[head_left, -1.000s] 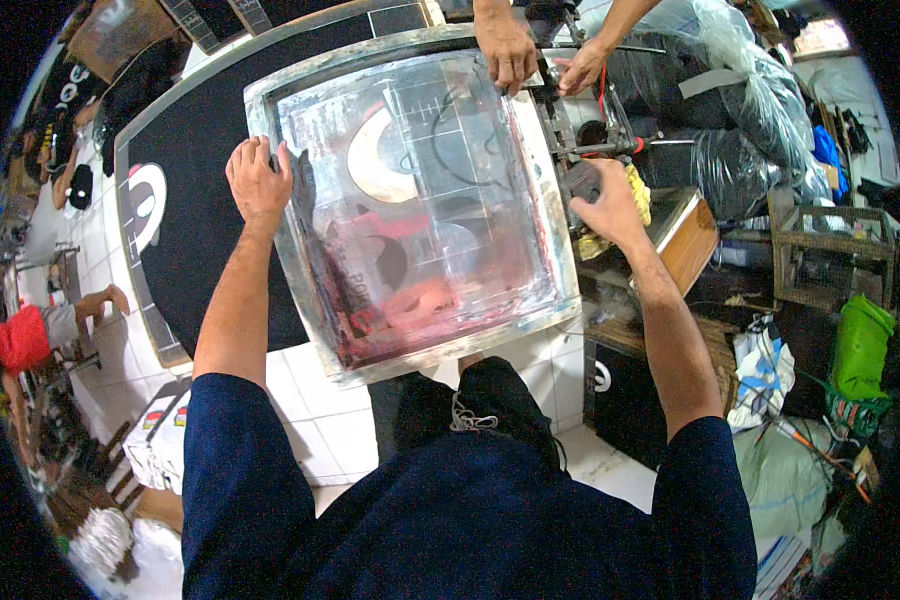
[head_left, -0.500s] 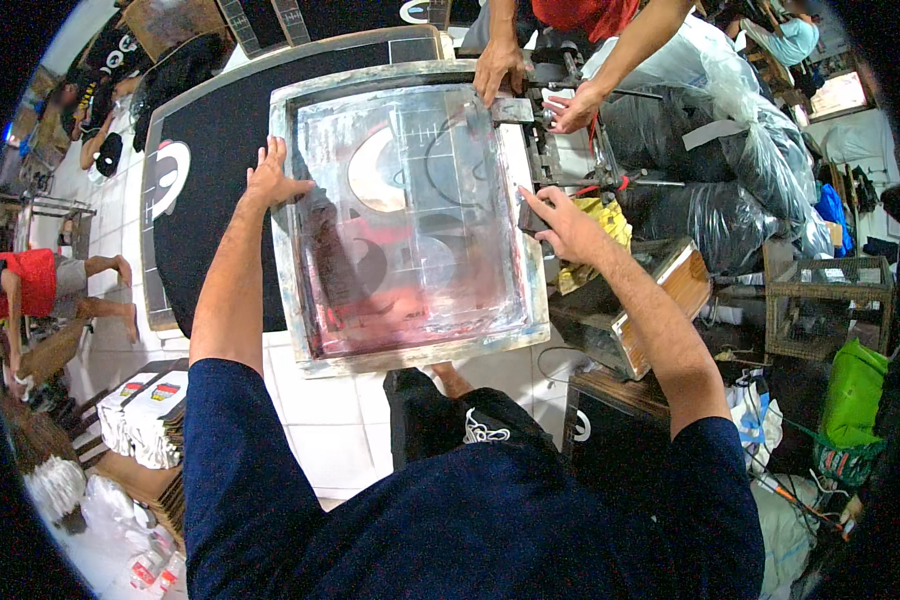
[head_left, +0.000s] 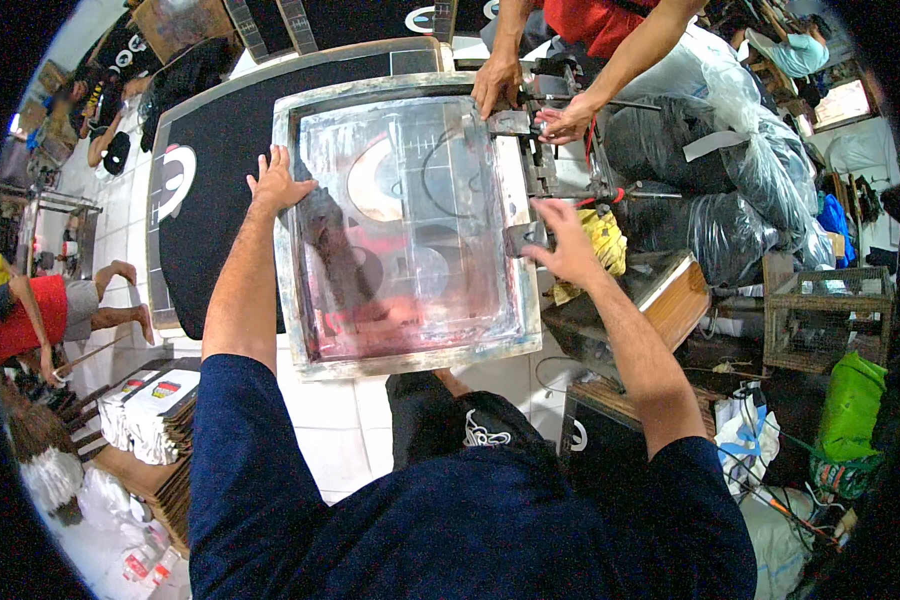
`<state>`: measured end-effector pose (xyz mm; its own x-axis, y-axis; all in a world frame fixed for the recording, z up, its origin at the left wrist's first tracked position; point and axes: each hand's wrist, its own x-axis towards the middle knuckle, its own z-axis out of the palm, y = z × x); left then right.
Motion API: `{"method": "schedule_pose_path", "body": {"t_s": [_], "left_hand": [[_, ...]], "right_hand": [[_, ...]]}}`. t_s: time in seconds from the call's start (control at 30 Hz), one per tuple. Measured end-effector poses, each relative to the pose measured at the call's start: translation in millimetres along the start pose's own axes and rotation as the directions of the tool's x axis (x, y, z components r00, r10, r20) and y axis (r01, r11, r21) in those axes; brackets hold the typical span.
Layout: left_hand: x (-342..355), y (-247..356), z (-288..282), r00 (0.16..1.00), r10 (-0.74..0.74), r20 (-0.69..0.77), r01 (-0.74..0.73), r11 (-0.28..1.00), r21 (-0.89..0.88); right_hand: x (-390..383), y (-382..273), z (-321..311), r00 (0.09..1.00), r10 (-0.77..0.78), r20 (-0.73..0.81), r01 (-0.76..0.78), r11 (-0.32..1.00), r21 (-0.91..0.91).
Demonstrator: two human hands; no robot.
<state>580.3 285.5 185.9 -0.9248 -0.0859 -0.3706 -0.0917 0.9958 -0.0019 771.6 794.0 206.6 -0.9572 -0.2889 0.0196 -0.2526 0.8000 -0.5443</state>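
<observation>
Metal-framed and smeared with pink ink, the printing screen (head_left: 410, 225) lies flat over the black platen (head_left: 210, 150), right before you. Your left hand (head_left: 278, 185) rests spread open on the frame's left rail, gripping nothing; your right hand (head_left: 560, 243) pinches the grey clamp (head_left: 523, 238) on its right rail. Beyond the frame, a co-worker's hands (head_left: 497, 82) work the hinge bracket (head_left: 555, 85). You seem to be seating the screen; next, likely hold it steady while clamps tighten.
</observation>
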Motion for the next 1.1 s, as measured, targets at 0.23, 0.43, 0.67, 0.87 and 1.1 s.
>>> {"method": "schedule_pose_path", "body": {"t_s": [0.23,0.43,0.67,0.87,1.1], "left_hand": [[-0.2,3.5,2.2,0.996,-0.048,-0.075,0.045,0.998,-0.039],[-82.2,69.3,53.9,0.838,-0.035,-0.545,-0.129,0.957,-0.26],[-292.7,211.4,117.9,0.816,-0.261,-0.516,-0.184,0.728,-0.66],[-395.5,284.9,79.4,0.92,-0.277,-0.275,-0.216,0.225,-0.95],[-472.8,291.7,17.0,0.754,-0.584,-0.3,-0.407,-0.056,-0.912]], "right_hand": [[-19.3,44.5,28.1,0.814,0.54,0.214,-0.51,0.488,0.709],[-12.1,84.5,29.7,0.976,0.199,0.093,-0.219,0.839,0.498],[-1.7,93.9,2.4,0.925,0.152,0.349,-0.362,0.633,0.685],[-18.6,25.9,-27.1,0.871,-0.066,0.487,-0.455,0.263,0.851],[-97.7,-129.8,-41.3,0.517,-0.553,0.653,-0.464,0.459,0.757]]}}
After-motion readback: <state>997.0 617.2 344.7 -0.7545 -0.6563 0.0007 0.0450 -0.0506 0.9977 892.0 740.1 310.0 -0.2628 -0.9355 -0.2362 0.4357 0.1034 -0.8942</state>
